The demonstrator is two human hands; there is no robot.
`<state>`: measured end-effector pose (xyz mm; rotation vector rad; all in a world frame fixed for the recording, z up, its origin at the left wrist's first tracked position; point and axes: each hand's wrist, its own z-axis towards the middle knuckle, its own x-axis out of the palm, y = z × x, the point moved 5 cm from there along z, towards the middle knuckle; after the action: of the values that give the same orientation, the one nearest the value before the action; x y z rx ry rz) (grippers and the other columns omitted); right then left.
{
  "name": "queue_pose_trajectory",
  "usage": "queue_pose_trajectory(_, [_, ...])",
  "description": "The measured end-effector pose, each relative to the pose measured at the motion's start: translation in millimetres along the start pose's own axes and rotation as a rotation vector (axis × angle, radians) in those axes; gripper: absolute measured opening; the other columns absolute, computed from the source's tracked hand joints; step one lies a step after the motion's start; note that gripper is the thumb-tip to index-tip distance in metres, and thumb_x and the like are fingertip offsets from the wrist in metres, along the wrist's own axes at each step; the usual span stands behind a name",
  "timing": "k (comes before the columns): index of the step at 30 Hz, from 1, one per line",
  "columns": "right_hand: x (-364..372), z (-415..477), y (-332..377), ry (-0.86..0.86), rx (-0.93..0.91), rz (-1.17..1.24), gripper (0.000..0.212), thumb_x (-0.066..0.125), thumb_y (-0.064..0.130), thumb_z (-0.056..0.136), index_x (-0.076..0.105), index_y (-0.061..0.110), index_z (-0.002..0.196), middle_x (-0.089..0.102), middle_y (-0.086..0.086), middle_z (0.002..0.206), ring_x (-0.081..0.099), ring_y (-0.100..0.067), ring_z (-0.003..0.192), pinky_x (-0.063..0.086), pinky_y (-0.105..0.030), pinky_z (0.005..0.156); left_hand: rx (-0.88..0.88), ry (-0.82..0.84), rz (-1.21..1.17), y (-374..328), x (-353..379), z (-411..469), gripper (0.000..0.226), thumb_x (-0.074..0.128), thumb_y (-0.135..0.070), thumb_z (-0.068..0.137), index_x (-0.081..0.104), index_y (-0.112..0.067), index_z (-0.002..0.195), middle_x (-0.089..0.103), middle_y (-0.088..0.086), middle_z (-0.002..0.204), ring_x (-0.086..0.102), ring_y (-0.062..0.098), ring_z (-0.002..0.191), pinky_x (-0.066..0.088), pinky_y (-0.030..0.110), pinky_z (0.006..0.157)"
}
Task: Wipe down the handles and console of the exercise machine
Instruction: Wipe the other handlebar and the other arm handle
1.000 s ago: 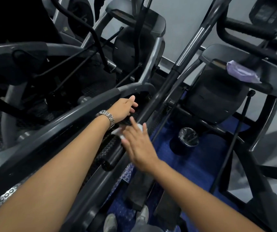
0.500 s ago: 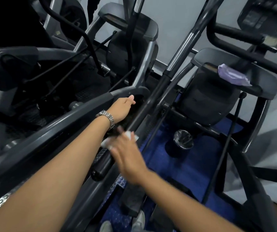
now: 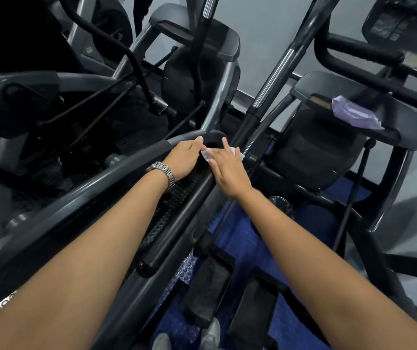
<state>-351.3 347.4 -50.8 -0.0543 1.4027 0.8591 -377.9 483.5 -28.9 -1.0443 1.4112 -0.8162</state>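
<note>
Centre frame, my flat right hand [image 3: 227, 173] presses the thin white wipe [image 3: 239, 154], probably limp, on the rigid black handle bar [image 3: 177, 223]; my left hand [image 3: 184, 159] lies on the grey curved rail [image 3: 136, 159], grip unclear.

The wipe [image 3: 239, 155] is thin, white and crumpled; whether cloth or paper cannot be told. The handle [image 3: 179, 221] beneath it is black and matt, like rubber or foam. The upright pole [image 3: 274, 77] has a glossy chromed metal section. The frame rail [image 3: 126, 168] is smooth grey with a soft sheen. The watch band [image 3: 163, 173] is polished metal links. The floor mat [image 3: 242, 243] is blue and studded.
</note>
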Motion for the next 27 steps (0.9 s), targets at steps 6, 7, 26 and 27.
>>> queue_pose_trajectory(6, [21, -37, 43, 0.011, 0.017, 0.118, 0.045, 0.028, 0.022, 0.097, 0.068, 0.009, 0.109, 0.063, -0.008, 0.118, 0.029, -0.025, 0.14, 0.006, -0.056, 0.116, 0.027, 0.002, 0.056, 0, 8, 4, 0.038, 0.034, -0.036, 0.101, 0.063, -0.012, 0.108, 0.061, 0.003, 0.094, 0.054, 0.015, 0.091, 0.043, 0.034, 0.088])
queue_pose_trajectory(7, [23, -51, 56, 0.001, -0.021, 0.15, 0.048, 0.025, 0.024, 0.093, 0.068, 0.008, 0.107, 0.063, -0.009, 0.117, 0.033, -0.023, 0.137, 0.006, -0.054, 0.116, 0.037, -0.002, 0.089, -1, 11, 4, 0.033, 0.037, -0.035, 0.1, 0.062, -0.014, 0.101, 0.057, 0.0, 0.085, 0.052, 0.015, 0.082, 0.043, 0.033, 0.081])
queue_pose_trajectory(26, [23, -54, 42, 0.084, -0.085, 0.358, 0.04, 0.045, -0.008, 0.088, 0.066, 0.011, 0.116, 0.058, -0.002, 0.134, 0.022, -0.011, 0.141, -0.007, -0.031, 0.118, 0.093, -0.011, 0.179, -42, 37, 27, 0.029, 0.044, -0.025, 0.098, 0.058, -0.012, 0.12, 0.057, -0.001, 0.092, 0.056, 0.019, 0.092, 0.041, 0.026, 0.084])
queue_pose_trajectory(27, [18, -45, 34, 0.105, -0.083, 0.326, 0.045, 0.043, -0.01, 0.086, 0.065, 0.012, 0.119, 0.055, -0.002, 0.137, 0.024, -0.013, 0.142, -0.007, -0.035, 0.119, 0.096, -0.027, 0.171, -44, 38, 28, 0.028, 0.044, -0.024, 0.098, 0.058, -0.012, 0.119, 0.056, -0.002, 0.088, 0.055, 0.018, 0.087, 0.041, 0.025, 0.08])
